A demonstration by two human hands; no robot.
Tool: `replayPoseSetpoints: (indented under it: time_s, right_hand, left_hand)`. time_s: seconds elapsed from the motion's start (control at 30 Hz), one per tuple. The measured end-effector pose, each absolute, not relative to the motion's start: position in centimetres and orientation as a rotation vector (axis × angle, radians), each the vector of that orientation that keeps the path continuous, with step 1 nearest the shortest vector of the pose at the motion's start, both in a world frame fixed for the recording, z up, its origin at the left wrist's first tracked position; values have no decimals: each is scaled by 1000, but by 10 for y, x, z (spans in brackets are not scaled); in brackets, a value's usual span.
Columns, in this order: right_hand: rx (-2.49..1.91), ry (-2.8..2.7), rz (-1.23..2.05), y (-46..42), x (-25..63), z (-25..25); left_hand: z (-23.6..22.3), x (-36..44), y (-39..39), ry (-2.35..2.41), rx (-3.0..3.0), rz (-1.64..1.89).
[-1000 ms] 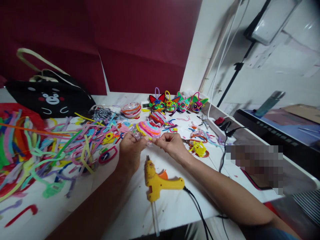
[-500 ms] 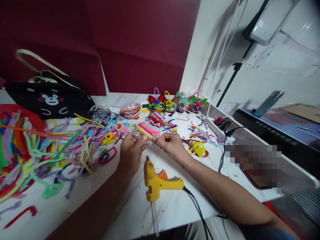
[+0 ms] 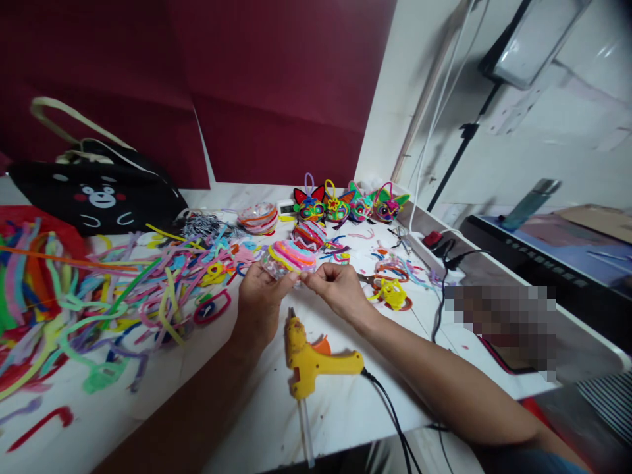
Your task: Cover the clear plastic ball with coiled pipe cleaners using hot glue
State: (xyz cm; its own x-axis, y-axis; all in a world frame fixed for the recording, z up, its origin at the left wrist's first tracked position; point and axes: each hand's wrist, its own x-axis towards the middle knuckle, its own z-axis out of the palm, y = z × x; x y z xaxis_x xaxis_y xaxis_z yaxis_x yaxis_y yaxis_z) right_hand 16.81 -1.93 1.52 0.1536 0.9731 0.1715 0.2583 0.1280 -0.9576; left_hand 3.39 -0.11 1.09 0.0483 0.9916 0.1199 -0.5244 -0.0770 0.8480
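Between my hands is a clear ball banded with pink, yellow, orange and purple pipe cleaners. My left hand grips it from the left, thumb on the near side. The fingers of my right hand are pinched at its lower right edge; whether they hold a pipe cleaner's end or the ball itself is hidden. Just below my hands a yellow hot glue gun lies on its side, nozzle pointing away, a clear glue stick sticking out of its back. Behind the held ball sits another striped ball.
Loose pipe cleaners are heaped on the left, before a black bag. Several finished animal-head ornaments stand at the back. Scissors lie by a yellow pipe-cleaner piece at right. The glue gun's cable runs over the table's front edge.
The ball has shifted and turned very slightly in my left hand. My left thumb has slid a little right along its lower edge, closer to my right fingers.
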Motion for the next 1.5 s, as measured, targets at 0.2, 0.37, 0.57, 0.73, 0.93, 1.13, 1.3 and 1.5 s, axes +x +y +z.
replayPoseSetpoints:
  time_s: [0.2,0.37,0.57,0.73,0.93,1.13,1.3,1.5]
  right_hand:
    - [-1349,-1331,823,-19,168,14]
    - [-1356,-1337,821,-20,168,15]
    - [-1353,-1344,816,-21,168,17]
    - [-1345,-1350,808,-20,168,16]
    - [-1348,-1348,798,-19,168,15]
    - [-1346,-1353,792,-20,168,15]
    - [-1338,-1355,790,-19,169,13]
    - [-1331,-1358,789,-18,169,12]
  left_hand:
    - [9,33,0,695,910,1430]
    - [6,33,0,695,918,1433]
    - [6,33,0,695,915,1431]
    - [6,33,0,688,911,1424]
    - [4,32,1,680,900,1428]
    - [2,32,0,691,900,1433]
    - [2,33,0,700,887,1435]
    - [4,35,1,707,876,1441]
